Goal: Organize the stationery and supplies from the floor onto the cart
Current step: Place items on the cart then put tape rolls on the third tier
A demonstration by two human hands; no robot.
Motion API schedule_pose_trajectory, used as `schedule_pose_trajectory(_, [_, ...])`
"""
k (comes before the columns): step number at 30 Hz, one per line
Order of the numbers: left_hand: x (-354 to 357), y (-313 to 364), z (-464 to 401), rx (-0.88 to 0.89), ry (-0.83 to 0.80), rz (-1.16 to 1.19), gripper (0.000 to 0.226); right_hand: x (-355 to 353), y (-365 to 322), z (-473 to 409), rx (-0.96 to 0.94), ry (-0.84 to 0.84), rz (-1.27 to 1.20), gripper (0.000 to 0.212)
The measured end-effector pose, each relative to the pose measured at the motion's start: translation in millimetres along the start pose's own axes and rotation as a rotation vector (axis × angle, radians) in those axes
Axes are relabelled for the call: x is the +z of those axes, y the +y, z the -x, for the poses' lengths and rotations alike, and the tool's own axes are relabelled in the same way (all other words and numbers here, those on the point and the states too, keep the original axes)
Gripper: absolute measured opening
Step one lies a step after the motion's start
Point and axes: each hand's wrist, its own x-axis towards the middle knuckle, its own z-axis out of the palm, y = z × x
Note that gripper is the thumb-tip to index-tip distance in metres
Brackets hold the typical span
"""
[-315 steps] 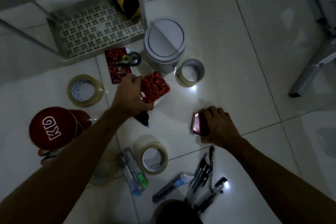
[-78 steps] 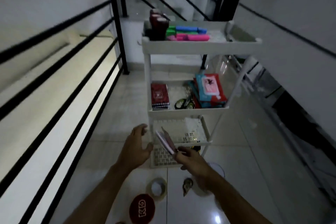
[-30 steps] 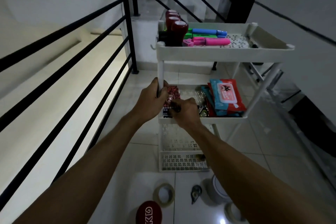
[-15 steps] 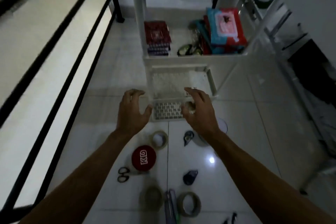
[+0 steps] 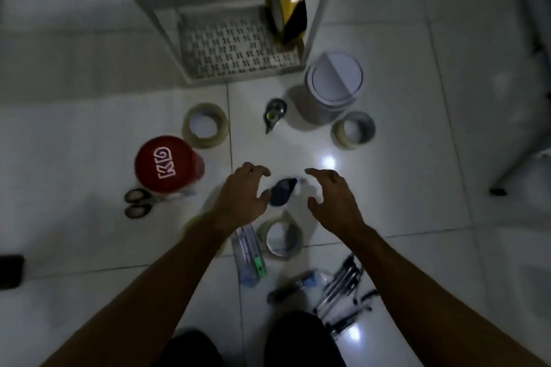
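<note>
I look straight down at the tiled floor. My left hand [image 5: 243, 198] and my right hand [image 5: 335, 199] hover open, fingers spread, on either side of a small dark correction-tape dispenser [image 5: 282, 191]. Neither touches it. Around them lie three tape rolls [image 5: 205, 125] [image 5: 353, 130] [image 5: 280, 236], a second dispenser [image 5: 275, 112], scissors [image 5: 137, 202], a red KKG-lettered can [image 5: 167, 164], a clear pen pack [image 5: 249, 253] and several black pens [image 5: 346, 286]. The white cart's bottom shelf [image 5: 235, 48] holds a yellow-black tape roll [image 5: 286, 16].
A small white swing-lid bin [image 5: 332, 86] stands right of the cart's front corner. A grey metal leg [image 5: 518, 158] slants in at the right. A dark object [image 5: 10, 270] lies at the left edge. My knees [image 5: 298, 337] fill the bottom.
My view has tilted from the cart's middle shelves down to the floor. Both empty hands have dropped from the shelf to just above the dark dispenser.
</note>
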Motion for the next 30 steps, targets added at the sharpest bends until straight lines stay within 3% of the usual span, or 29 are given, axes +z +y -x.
schedule_pose_trajectory(4, [31.3,-17.4,-39.7,-0.028,0.095,-0.024,0.051,32.0,28.6,-11.7,-0.131,-0.1,0.08,0.071])
schedule_pose_trajectory(7, [31.1,-30.5,-80.7,0.019,0.181,-0.19,0.06,48.2,26.7,-32.1,-0.236,-0.095,0.151,0.072])
schedule_pose_trajectory(12, [30.8,-36.7,-129.5,0.092,0.13,-0.284,0.067,67.9,7.2,-52.1,-0.316,-0.126,0.191,0.093])
schedule_pose_trajectory(18, [37.6,-30.0,-157.8,0.029,0.232,-0.27,0.06,81.6,4.6,-54.6,-0.265,0.03,0.145,0.056])
schedule_pose_trajectory(23, [24.1,-18.4,-174.6,-0.08,0.27,-0.196,0.051,70.6,3.8,-50.8,-0.21,0.035,0.099,0.053])
schedule_pose_trajectory(27, [15.4,-24.1,-170.7,-0.114,0.149,-0.158,0.054,57.3,6.0,-51.3,-0.099,0.028,-0.002,0.059])
schedule_pose_trajectory(30, [7.7,-29.4,-156.2,-0.12,0.008,-0.153,0.052,46.2,5.0,-57.5,-0.074,0.015,-0.082,0.044])
